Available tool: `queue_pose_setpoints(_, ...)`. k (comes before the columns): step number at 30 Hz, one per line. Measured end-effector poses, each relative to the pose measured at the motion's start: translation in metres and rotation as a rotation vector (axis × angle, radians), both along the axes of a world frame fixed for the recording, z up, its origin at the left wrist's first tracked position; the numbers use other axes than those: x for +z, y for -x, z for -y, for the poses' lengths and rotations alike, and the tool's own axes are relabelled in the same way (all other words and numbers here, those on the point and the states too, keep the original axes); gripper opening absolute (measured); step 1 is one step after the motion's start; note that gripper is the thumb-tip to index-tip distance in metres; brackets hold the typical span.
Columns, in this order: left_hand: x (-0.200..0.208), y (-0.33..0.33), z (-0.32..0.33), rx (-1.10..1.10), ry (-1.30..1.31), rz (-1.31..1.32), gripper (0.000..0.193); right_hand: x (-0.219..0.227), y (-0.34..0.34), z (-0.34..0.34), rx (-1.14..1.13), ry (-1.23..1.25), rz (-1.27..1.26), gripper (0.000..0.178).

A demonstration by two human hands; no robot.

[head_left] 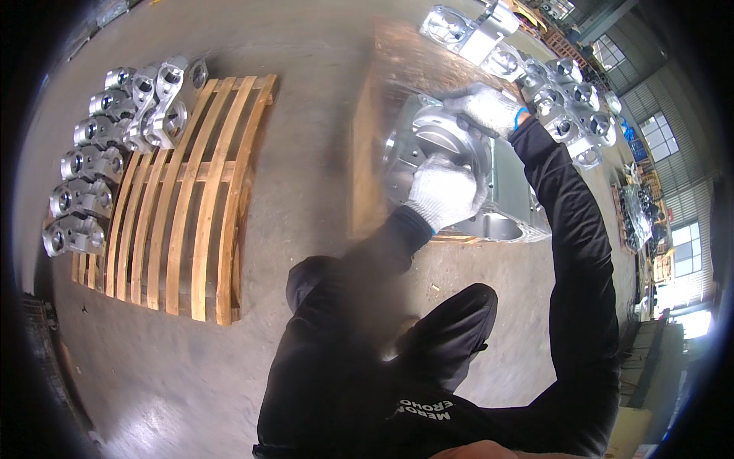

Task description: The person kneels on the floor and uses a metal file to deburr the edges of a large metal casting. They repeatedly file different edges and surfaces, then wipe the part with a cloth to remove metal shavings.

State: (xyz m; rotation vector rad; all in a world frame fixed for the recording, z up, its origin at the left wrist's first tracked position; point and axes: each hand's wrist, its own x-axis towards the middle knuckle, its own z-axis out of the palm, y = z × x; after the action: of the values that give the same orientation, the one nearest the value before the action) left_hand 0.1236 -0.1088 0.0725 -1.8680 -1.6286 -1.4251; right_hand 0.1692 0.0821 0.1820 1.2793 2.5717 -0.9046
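Note:
In front of me is a shiny round metal casting (440,122) with a thick curved rim. It lies on or against a larger grey metal block (514,183) with a round bore near its front. My left hand (445,190), in a white knit glove, closes on the near side of the casting; part of its fingers is hidden. Over the far right edge of the same piece curl the fingers of my right hand (485,109), gloved alike with a blue cuff edge. Both sleeves are black.
Under the block is a wooden pallet (368,153) with a brown board. To the left, a slatted pallet (191,199) carries several silvery metal castings (95,164) along its far and left sides. More shiny castings (569,99) stand at the far right, beyond my right arm.

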Motion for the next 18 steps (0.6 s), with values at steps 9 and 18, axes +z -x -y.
queue_pose_setpoints(9, -0.003, 0.0, -0.002, 0.021, -0.005, -0.045, 0.025, 0.043, 0.022, 0.031, 0.319, -0.187, 0.203, 0.057)
queue_pose_setpoints(18, 0.002, 0.0, 0.002, 0.016, 0.043, 0.033, 0.036, 0.028, 0.038, 0.011, 0.37, -0.209, 0.124, 0.05)
